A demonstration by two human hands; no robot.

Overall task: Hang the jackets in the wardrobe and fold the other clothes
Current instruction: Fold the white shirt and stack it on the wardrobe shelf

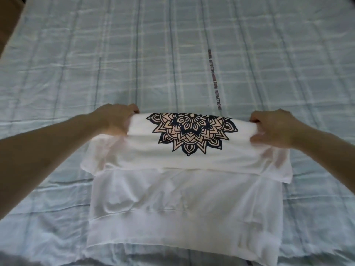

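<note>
I have the white shirt (184, 198) spread on the bed (76, 54), and my left hand (115, 120) and right hand (272, 129) each pinch one end of its far fold, fingers curled tight round the cloth, so the edge stays taut and level as it comes over the lower half. The mandala print (192, 131) faces up; no containers are in view

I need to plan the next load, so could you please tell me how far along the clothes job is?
Nothing visible is finished: no jackets, wardrobe or folded pile in view. In hand: the left hand and right hand grip the white mandala-print T-shirt at its fold, on the pale blue checked bedspread. Left: finishing its folding.
</note>
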